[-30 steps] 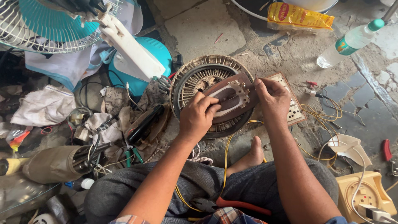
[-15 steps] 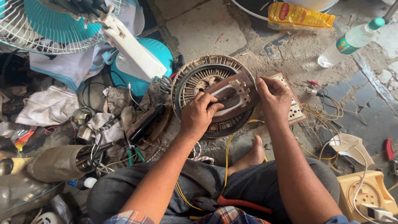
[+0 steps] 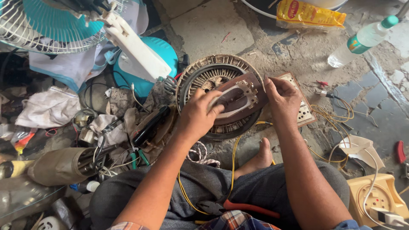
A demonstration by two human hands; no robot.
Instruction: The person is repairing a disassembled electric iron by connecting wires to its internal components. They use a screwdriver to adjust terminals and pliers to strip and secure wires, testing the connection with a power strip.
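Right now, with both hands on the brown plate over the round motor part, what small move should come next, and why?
Probably keep the left hand pressing the brown plate steady while the right hand works at its far end. The plate lies tilted across the round motor part, not seated flat, and the right fingers pinch beside its metal bracket. What they pinch is too small to tell.

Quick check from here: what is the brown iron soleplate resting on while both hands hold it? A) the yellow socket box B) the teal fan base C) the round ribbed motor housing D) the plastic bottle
C: the soleplate, gripped by the left hand and right hand, lies across the round ribbed motor housing.
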